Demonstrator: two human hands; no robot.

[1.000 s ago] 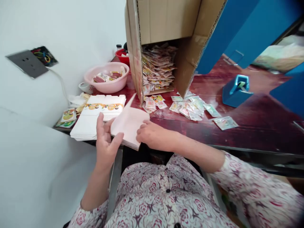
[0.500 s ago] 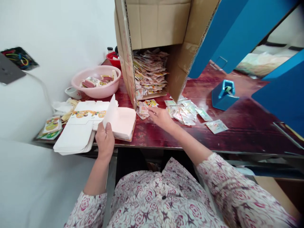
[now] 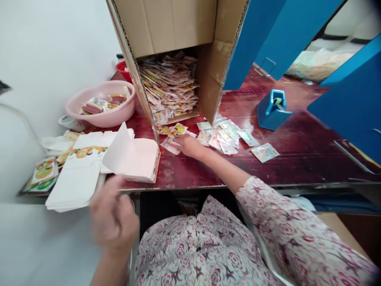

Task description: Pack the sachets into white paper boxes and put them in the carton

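My left hand is raised in front of the table edge, smeared by motion, so its fingers cannot be read clearly. Just beyond it stands a small white carton with its lid flap tilted up. Reaching toward the opening of the big cardboard box, my right hand is at a few small printed packets on the table. Its fingertips are closed over them, though what they pinch is partly hidden. Many more packets are piled inside the cardboard box.
Flat white cartons are stacked at the left. Behind them are a pink basin with packets and a white cup. Loose packets lie right of the box, near a blue tape dispenser. Blue panels stand at the right.
My left hand has let go of the carton's flap and drawn back toward me. My right hand has moved slightly left over the packets by the box. The view has shifted a little.
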